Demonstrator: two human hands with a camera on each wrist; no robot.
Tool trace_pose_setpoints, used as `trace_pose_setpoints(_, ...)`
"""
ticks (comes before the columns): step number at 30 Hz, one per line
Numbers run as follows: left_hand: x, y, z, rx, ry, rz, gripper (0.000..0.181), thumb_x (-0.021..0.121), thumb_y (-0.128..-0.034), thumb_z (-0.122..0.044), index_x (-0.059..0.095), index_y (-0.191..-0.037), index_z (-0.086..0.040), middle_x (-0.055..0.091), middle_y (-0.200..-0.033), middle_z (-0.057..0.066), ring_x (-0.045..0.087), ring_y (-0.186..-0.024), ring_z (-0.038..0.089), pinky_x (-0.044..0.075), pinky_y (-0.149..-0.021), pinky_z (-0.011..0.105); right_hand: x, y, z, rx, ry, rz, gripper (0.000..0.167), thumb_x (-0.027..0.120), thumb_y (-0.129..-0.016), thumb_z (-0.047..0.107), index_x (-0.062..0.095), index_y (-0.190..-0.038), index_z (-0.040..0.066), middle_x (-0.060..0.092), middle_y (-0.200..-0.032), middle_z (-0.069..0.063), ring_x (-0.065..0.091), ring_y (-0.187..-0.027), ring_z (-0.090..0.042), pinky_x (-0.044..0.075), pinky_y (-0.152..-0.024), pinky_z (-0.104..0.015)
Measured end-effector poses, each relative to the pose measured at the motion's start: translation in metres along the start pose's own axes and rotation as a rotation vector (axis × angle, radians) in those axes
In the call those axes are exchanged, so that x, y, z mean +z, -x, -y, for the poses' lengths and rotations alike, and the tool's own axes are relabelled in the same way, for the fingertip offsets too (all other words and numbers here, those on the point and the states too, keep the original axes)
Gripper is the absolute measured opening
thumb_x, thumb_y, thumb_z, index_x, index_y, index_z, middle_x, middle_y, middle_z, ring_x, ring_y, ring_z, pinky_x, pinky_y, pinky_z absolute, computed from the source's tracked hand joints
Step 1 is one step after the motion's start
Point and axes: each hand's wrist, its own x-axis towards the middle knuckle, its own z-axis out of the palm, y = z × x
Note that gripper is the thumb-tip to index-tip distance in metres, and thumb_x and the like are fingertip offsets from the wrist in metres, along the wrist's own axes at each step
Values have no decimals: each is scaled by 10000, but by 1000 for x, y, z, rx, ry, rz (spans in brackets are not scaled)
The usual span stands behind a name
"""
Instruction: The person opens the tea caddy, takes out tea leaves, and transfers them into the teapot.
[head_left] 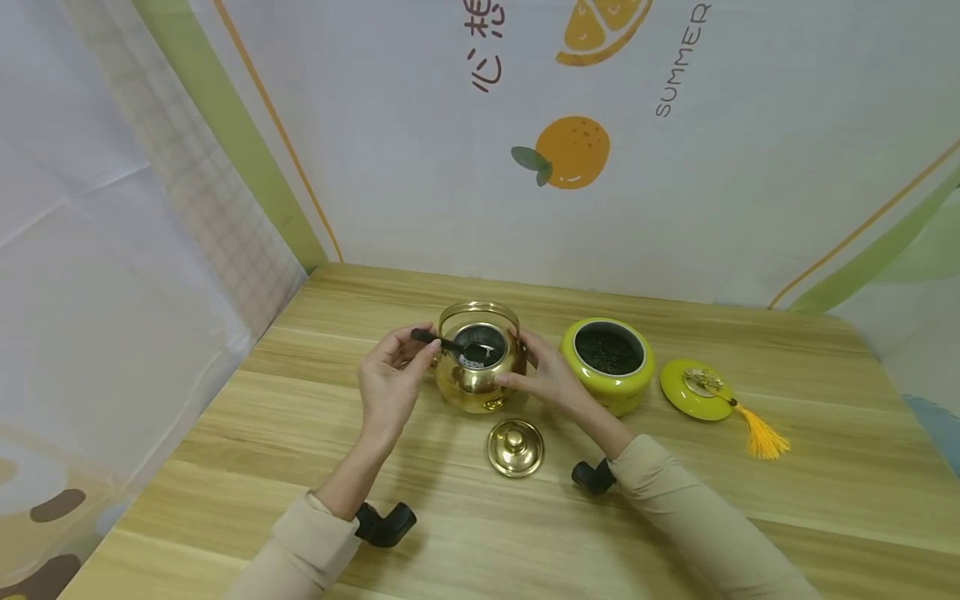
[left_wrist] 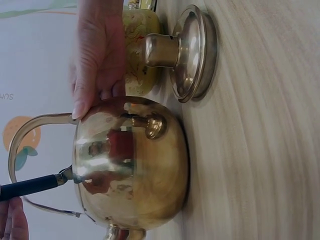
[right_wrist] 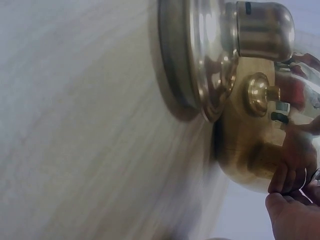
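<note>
My left hand (head_left: pixel 390 379) pinches the black handle of a spoon (head_left: pixel 441 341), whose far end reaches into the round mouth of a shiny gold teapot (head_left: pixel 472 392). The bowl of the spoon is hard to make out there. A hoop handle (left_wrist: pixel 46 119) stands upright over the teapot. My right hand (head_left: pixel 553 379) holds the teapot's right side, thumb on its front shoulder; the other fingers are partly hidden behind it. The gold lid (head_left: pixel 515 448), knob up, lies on the table in front of the teapot.
To the right of the teapot stands a yellow-green jar (head_left: pixel 611 387) with dark leaf-like contents. Beside it lies its matching lid (head_left: pixel 696 390) with an orange tassel (head_left: pixel 765 432). Black wrist mounts (head_left: pixel 386 525) hang at both sleeves. A printed cloth (head_left: pixel 420 183) rises behind the wooden table (head_left: pixel 247 467).
</note>
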Motion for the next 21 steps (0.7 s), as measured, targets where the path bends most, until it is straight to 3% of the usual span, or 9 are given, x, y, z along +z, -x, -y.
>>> trace_pose_setpoints(4,-4,1,-4,-1,-11,-8,220,711,-805,6,666,-1016,48,702,-974,140,666,-801,72,555,-752,198,0,0,-2,-43,8,-1,799,773,-779,156,332,-1385,-120,375,-1427,-272,324,-1354,-375,277,-1124,-422)
trace_pose_setpoints(7,-10,1,-8,-27,-4,-17,224,706,-816,-15,659,-1029,36,711,-939,-8,665,-813,78,551,-767,198,0,1,-5,-76,15,-5,825,777,-779,232,337,-1373,-136,370,-1415,-304,323,-1341,-412,286,-1115,-430)
trace_pose_setpoints(10,-19,2,-12,-67,26,-28,226,687,-836,-21,634,-1048,41,697,-909,-103,661,-819,78,549,-764,195,0,0,-5,-69,16,-2,815,776,-779,207,336,-1376,-132,365,-1419,-301,319,-1343,-412,284,-1116,-428)
trace_pose_setpoints(16,-39,-1,-19,-188,188,-115,156,639,-873,-14,604,-1024,-29,694,-892,-43,677,-793,84,563,-725,203,0,-1,-1,-8,5,5,780,763,-767,54,327,-1393,-107,354,-1443,-267,301,-1368,-371,255,-1134,-425)
trace_pose_setpoints(21,-56,-6,-20,-271,301,-223,129,633,-882,-39,589,-1001,-62,690,-874,13,685,-740,73,563,-698,189,-1,5,24,8,-7,14,752,739,-774,-2,314,-1377,-147,337,-1427,-319,287,-1360,-413,241,-1135,-454)
